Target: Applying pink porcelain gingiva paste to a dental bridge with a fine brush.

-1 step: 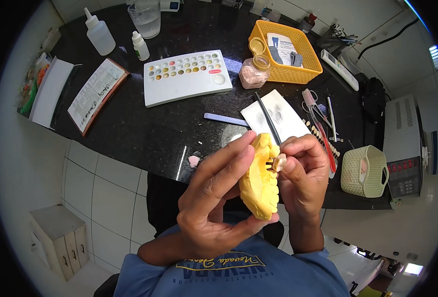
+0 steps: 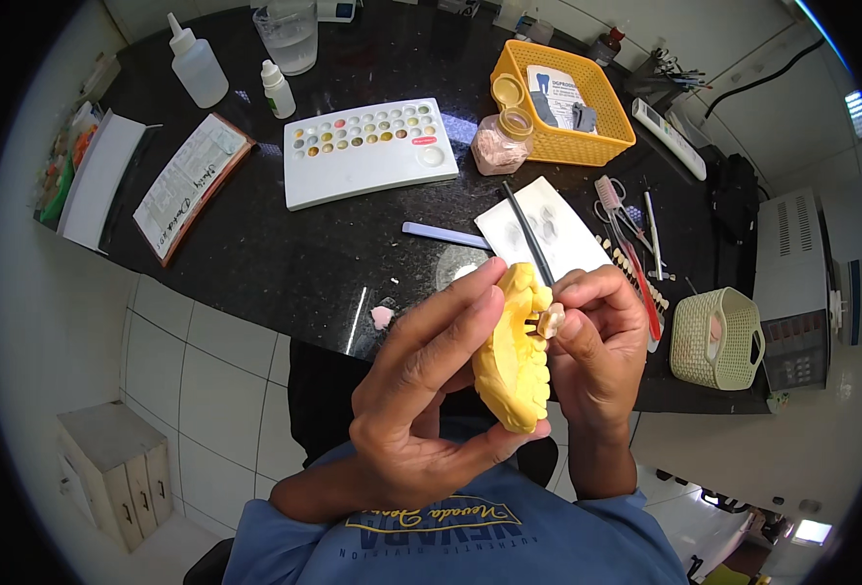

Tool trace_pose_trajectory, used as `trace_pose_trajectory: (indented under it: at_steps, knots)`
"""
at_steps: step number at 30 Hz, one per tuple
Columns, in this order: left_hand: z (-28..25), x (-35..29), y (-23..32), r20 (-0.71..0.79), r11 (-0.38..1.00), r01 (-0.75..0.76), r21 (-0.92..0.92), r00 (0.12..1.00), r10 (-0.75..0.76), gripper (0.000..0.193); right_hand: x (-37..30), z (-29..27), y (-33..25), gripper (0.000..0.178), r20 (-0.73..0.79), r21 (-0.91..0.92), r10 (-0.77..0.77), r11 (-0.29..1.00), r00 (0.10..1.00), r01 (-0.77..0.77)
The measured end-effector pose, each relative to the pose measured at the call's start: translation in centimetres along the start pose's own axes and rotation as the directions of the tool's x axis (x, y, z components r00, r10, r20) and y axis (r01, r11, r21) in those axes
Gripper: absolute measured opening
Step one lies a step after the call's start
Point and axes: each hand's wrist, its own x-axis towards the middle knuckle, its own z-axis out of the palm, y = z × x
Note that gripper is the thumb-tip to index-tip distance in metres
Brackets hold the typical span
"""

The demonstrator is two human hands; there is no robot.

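My left hand (image 2: 416,385) is closed around a yellow dental model (image 2: 501,366), its fingers at the upper end and its thumb at the lower end. Pinched between the thumb and index finger of my right hand (image 2: 601,341) is a small tooth-coloured dental crown (image 2: 551,320). The crown sits right beside a gap in the model's row of teeth, where dark pins show. Whether it touches the model I cannot tell. Behind my right fingertips, a dark slim-handled tool (image 2: 526,226) rests on a white pad (image 2: 582,226).
On the black countertop (image 2: 246,283) stand a white palette (image 2: 372,185), a jar of pink powder (image 2: 501,144) and a yellow basket (image 2: 587,151). A purple strip (image 2: 442,235) lies nearby. Rightward are scissors (image 2: 626,214), a red-handled brush (image 2: 648,302) and a pale green basket (image 2: 708,351).
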Motion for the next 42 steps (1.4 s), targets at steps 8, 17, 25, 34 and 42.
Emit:
trace_pose_trajectory:
  at_steps: [8, 17, 25, 34, 42]
  knots:
    - [-0.74, -0.22, -0.26, 0.088, 0.988, -0.056, 0.144, 0.995, 0.044, 0.085, -0.16, 0.25, 0.05, 0.019, -0.033, -0.039, -0.045, 0.998, 0.998, 0.043]
    - [-0.75, -0.37, -0.39, 0.087, 0.989, -0.052, 0.137, 0.995, 0.040, 0.084, -0.19, 0.27, 0.15, 0.020, -0.024, -0.098, -0.091, 0.991, 0.996, 0.088]
    - [-0.82, -0.36, -0.19, 0.098, 0.984, -0.045, 0.175, 0.995, 0.028, 0.082, -0.14, 0.44, 0.04, 0.022, -0.032, -0.104, -0.100, 0.990, 0.994, 0.096]
    - [-0.69, -0.36, -0.12, 0.095, 0.985, -0.036, 0.167, 0.995, 0.021, 0.082, -0.14, 0.27, -0.01, 0.021, -0.020, -0.145, -0.129, 0.981, 0.991, 0.125]
    - [-0.63, -0.42, -0.16, 0.100, 0.985, -0.037, 0.169, 0.995, 0.020, 0.083, -0.21, 0.39, -0.08, 0.021, -0.009, -0.168, -0.136, 0.977, 0.991, 0.133]
